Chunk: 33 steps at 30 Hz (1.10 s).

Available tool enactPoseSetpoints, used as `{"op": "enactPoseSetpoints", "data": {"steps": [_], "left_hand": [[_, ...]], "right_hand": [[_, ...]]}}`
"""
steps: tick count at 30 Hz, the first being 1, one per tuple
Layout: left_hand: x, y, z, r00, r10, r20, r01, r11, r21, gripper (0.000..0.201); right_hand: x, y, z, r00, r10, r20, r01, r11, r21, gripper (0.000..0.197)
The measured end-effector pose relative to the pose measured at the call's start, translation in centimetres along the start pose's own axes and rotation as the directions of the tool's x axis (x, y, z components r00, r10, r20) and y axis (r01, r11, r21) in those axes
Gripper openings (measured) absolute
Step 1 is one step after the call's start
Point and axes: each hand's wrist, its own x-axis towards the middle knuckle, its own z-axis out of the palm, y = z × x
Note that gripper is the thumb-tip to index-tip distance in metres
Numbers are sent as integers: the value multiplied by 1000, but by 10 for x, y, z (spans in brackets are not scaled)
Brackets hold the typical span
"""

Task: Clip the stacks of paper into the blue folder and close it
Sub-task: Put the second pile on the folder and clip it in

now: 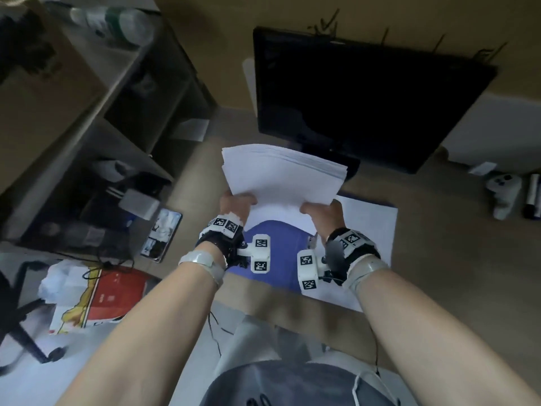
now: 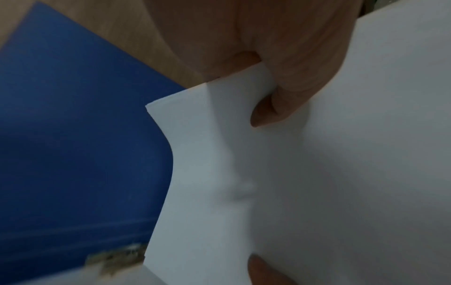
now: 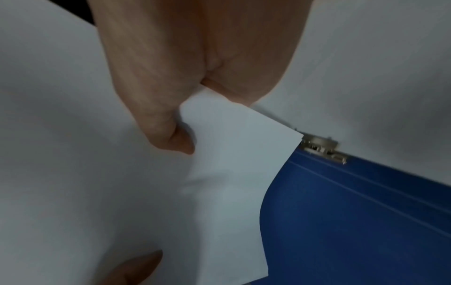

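A stack of white paper hangs above the desk, held at its near edge by both hands. My left hand pinches the near left corner, thumb on top. My right hand pinches the near right corner the same way. Close up, the left thumb and right thumb press into the sheets. Below lies the open blue folder. Its metal clip shows at the spine. More white paper lies on the folder's right half.
A dark monitor stands behind the paper. To the left is a shelf unit with clutter and a phone. A white controller and a marker lie at the right. Red packaging sits on the floor by a chair base.
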Motion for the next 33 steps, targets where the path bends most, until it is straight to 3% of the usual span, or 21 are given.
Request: {"op": "enactPoseSetpoints", "data": {"steps": [3,4,10,12,15,20,24,26,29,33], "left_hand": [[35,-11,-21,979,40,199,-80,977,197,22],[40,-14,-25,972,36,231,-74,985,158,9],[57,-25,-42,929,67,365,-111,989,101,21],[57,-22,-45,925,76,373,-114,990,82,31],[58,-17,-46,920,116,375,-139,990,35,31],[58,9,-52,971,75,226,-35,984,-177,23],[60,16,-53,982,103,159,-72,980,-186,17],[64,9,-52,976,116,185,-77,976,-206,17],[66,-7,-49,956,153,252,-115,980,-160,40],[69,-12,-46,933,269,237,-233,957,-170,40]], "right_hand": [[8,10,31,998,41,-37,-43,998,-36,21],[8,15,36,998,47,-51,-50,998,-48,14],[-1,19,58,985,60,-160,-77,992,-103,16],[-3,14,61,978,85,-190,-104,990,-92,21],[-7,6,66,969,95,-227,-102,995,-19,31],[0,-14,86,965,-2,-262,19,998,61,13],[10,-14,103,961,22,-276,14,991,129,8],[7,-12,113,956,29,-291,13,990,141,10],[-1,-10,121,961,29,-275,15,987,159,12],[-8,-9,122,959,10,-284,46,981,191,21]]}}
